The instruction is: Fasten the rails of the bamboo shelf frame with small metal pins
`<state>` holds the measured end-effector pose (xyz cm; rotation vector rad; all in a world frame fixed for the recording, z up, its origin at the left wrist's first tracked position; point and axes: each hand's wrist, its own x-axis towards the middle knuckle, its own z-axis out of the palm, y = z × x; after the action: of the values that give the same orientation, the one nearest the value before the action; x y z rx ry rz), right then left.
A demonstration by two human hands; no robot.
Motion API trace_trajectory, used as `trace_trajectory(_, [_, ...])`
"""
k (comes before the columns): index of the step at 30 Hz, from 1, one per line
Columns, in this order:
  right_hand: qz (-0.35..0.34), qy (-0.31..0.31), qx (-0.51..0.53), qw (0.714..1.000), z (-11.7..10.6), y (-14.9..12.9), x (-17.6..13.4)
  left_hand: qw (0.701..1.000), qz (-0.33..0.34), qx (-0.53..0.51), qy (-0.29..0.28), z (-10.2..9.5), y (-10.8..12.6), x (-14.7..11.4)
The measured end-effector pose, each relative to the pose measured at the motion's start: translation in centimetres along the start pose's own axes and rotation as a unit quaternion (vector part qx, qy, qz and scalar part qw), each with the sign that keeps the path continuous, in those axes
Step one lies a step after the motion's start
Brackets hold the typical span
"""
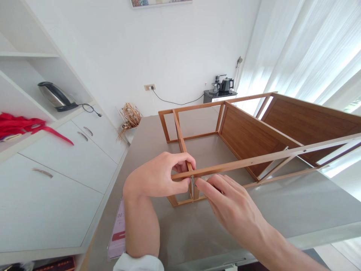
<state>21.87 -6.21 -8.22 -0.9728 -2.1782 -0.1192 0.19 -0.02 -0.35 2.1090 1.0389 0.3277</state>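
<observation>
A wooden shelf rack (239, 162) lies on its side on the grey table, its slim rails and panels joined into an open frame. My left hand (160, 175) is closed round the near rail at its left end, where a crossbar (180, 137) meets it; fingers reach over the top and the thumb presses from below. Against the outer face of that joint is a slim silver Allen key (193, 181), pinched by my right hand (228, 203) between thumb and forefinger. Most of the key is hidden by the fingers, and the other right fingers are curled.
The grey table (175, 233) carries a phone-like pink screen (117, 229) by my left forearm. White cabinets (56, 180) stand left, with a kettle (56, 96) and red cloth (22, 126) on their shelf. Dried flowers (129, 116) and a tea stand (220, 95) are behind.
</observation>
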Motion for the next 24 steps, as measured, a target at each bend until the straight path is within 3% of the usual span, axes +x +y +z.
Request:
trace_trajectory(8, [-0.001, -0.047, 0.005, 0.999, -1.3, -0.1, 0.7, 1.000, 0.001, 0.000, 0.000, 0.1, 0.0, -0.1])
trace_trajectory(16, [-0.020, -0.141, -0.029, 0.989, -3.8, -0.3, 2.1, 1.000, -0.006, -0.007, -0.004, 0.0, 0.0, 0.1])
trace_trajectory(24, [-0.103, -0.105, -0.129, 0.981, -4.0, -0.5, 2.7, 1.000, -0.008, -0.013, -0.002, -0.1, 0.1, 0.0])
